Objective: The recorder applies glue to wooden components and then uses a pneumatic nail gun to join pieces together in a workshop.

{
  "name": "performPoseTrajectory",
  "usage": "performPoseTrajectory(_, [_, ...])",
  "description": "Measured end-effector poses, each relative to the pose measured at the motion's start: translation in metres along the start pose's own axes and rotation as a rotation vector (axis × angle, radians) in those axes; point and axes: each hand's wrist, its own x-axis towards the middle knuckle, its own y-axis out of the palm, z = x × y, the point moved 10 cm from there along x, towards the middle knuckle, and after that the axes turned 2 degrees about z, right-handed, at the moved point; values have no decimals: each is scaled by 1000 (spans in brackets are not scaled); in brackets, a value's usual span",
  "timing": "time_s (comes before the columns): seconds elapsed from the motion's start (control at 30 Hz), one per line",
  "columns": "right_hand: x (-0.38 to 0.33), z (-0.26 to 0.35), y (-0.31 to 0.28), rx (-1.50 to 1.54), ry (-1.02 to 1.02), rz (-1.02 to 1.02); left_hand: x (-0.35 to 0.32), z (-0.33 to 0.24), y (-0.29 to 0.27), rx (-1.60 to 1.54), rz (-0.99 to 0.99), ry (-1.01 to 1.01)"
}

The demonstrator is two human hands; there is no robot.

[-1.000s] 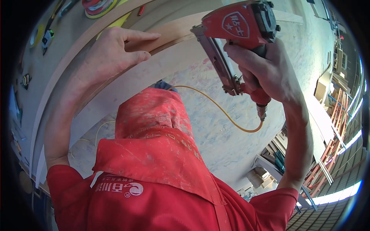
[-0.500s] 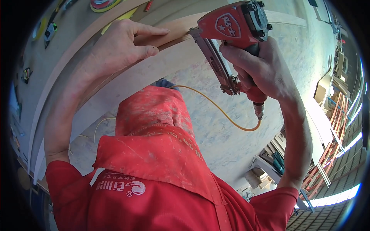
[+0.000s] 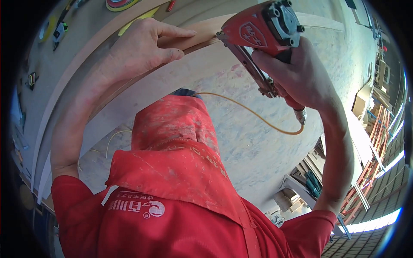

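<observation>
My left hand is at the upper left, its thumb and index finger pinched over the edge of a pale wooden strip. My right hand wraps around the grip of a red nail gun with a dark cylinder head. The gun's nose is at the strip's edge, just right of my left fingertips; whether it presses on the wood is hard to tell. From the fitting at the grip's end runs an orange air hose.
Past the strip, a grey worktop holds a tape measure, a second small tape measure and a yellow-rimmed tape roll. A long curved wooden strip lies along it. Orange metal racking and stacked boards stand at the right.
The nail gun has tilted and its grip end has swung up and to the right, with its nose still by the strip. My left hand has shifted slightly right in view.
</observation>
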Motion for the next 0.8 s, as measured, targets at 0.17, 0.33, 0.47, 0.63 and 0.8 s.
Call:
performPoseTrajectory(0.17, [3, -10, -3, -63, 6, 23, -26, -1, -7, 23, -38, 17])
performPoseTrajectory(0.33, [-7, -2, -14, -77, -164, -118, -87, 13, -43, 357, -19, 21])
performPoseTrajectory(0.47, [-12, -4, -9, -26, 1, -120, -110, 26, -56, 319, -36, -33])
performPoseTrajectory(0.63, [-19, 7, 7, 88, 89, -113, -95, 28, -57, 295, -1, -29])
performPoseTrajectory(0.8, [-18, 25, 39, 230, 100, -137, -96, 33, -56, 303, 5, 55])
